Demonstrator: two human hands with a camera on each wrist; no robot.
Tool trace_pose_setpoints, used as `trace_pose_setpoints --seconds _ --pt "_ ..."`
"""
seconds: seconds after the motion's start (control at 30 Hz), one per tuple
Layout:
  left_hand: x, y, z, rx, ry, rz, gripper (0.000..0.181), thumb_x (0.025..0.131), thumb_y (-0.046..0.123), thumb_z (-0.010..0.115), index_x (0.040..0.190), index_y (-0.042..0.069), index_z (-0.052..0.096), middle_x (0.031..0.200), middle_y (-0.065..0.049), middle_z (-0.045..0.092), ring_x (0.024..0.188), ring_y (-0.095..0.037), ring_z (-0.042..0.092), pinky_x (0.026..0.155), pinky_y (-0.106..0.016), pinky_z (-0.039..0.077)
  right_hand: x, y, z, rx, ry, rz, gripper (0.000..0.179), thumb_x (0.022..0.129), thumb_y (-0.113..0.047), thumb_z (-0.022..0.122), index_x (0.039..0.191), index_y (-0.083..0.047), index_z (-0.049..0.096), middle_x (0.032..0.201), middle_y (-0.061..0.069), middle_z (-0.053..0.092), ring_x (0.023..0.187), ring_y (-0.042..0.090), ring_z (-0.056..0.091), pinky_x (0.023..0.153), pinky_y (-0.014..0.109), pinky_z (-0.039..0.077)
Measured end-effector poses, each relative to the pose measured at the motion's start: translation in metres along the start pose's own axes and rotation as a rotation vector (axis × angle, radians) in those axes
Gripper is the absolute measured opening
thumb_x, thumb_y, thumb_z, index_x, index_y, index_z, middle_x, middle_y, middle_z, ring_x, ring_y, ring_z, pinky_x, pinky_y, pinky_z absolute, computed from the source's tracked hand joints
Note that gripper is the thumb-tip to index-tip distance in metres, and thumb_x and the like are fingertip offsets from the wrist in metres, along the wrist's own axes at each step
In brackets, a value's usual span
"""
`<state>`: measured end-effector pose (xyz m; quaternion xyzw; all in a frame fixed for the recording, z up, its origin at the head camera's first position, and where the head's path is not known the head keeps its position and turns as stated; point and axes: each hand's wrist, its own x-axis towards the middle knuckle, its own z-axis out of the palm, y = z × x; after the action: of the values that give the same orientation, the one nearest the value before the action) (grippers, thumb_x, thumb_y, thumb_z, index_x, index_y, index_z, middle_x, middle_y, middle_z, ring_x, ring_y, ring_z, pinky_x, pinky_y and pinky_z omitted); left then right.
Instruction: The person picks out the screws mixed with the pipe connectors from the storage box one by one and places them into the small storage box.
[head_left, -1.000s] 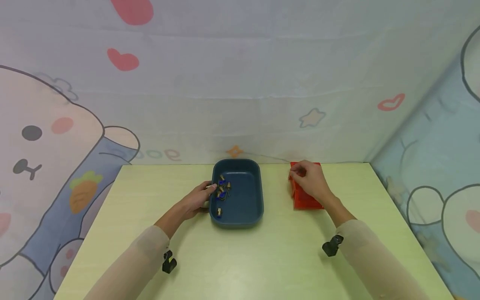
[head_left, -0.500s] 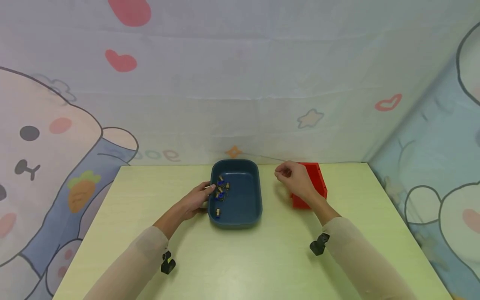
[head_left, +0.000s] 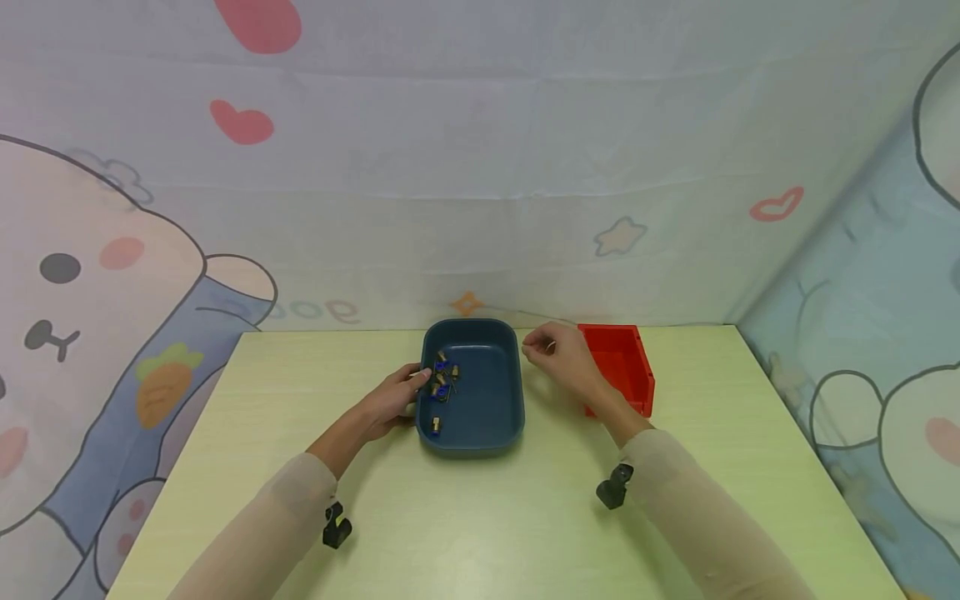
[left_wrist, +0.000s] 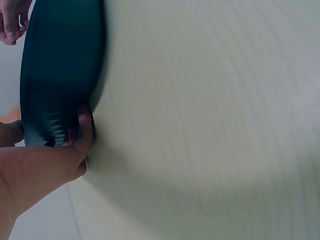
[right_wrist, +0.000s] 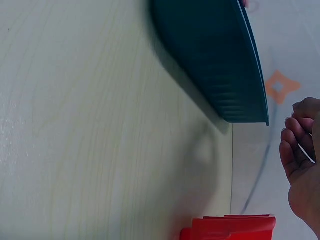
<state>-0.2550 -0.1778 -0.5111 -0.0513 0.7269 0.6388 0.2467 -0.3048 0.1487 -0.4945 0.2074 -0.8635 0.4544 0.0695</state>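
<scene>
Left hand (head_left: 388,402) grips the dark-blue, rounded-rectangular, plastic-looking tray (head_left: 487,408) at its left wall. Right hand (head_left: 566,358) just off its right rim, fingers bent; can't tell if pinching anything. Small brass-and-blue fittings (head_left: 441,380) lie tray-left: probably light, rigid, slick. Pinch mid-body.

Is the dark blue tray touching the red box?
Apart: the head view shows a strip of pale tabletop between the dark blue tray and the red box.
</scene>
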Motion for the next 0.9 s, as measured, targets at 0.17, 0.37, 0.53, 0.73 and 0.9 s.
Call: trace_pose_setpoints --seconds 0.17,0.37,0.53,0.73,0.9 --pt "0.001 0.001 -0.001 0.002 0.004 -0.002 0.061 0.116 0.035 0.045 0.167 0.008 0.026 0.167 -0.024 0.034 0.154 -0.045 0.034 0.113 -0.065 0.042 0.001 -0.003 0.006 -0.019 -0.013 -0.008 0.007 0.096 -0.007 0.078 0.103 -0.004 0.077 0.092 0.006 0.073 0.084 0.021 0.065 0.080 0.034 0.057" --pt "0.003 0.004 -0.003 -0.019 0.006 -0.010 0.061 0.116 0.032 0.047 0.167 0.006 0.026 0.166 -0.025 0.036 0.152 -0.045 0.038 0.112 -0.065 0.043 0.002 -0.004 0.011 -0.017 -0.018 -0.028 0.007 0.097 -0.008 0.079 0.102 -0.005 0.077 0.093 0.004 0.074 0.083 0.019 0.066 0.079 0.034 0.058" --pt "0.003 0.007 -0.003 -0.014 0.025 -0.005 0.060 0.115 0.029 0.047 0.166 0.006 0.029 0.162 -0.026 0.041 0.148 -0.045 0.044 0.106 -0.062 0.049 0.003 -0.005 0.018 0.001 -0.027 -0.035 0.007 0.097 -0.009 0.078 0.103 -0.005 0.077 0.093 0.005 0.074 0.083 0.019 0.066 0.080 0.035 0.058" --pt "0.006 0.008 -0.001 -0.002 0.044 -0.002 0.059 0.115 0.029 0.044 0.167 0.006 0.027 0.162 -0.025 0.042 0.149 -0.045 0.043 0.108 -0.065 0.048 0.004 -0.011 0.025 0.010 -0.032 -0.037 0.009 0.097 -0.010 0.079 0.104 -0.004 0.077 0.093 0.005 0.074 0.084 0.019 0.066 0.081 0.035 0.058" --pt "0.005 0.006 -0.002 -0.007 0.046 0.001 0.058 0.116 0.028 0.043 0.168 0.006 0.027 0.163 -0.024 0.041 0.150 -0.045 0.041 0.109 -0.065 0.046 0.008 -0.018 0.031 0.005 -0.038 -0.048 0.009 0.097 -0.011 0.078 0.103 -0.005 0.076 0.093 0.004 0.073 0.084 0.018 0.066 0.080 0.034 0.058"
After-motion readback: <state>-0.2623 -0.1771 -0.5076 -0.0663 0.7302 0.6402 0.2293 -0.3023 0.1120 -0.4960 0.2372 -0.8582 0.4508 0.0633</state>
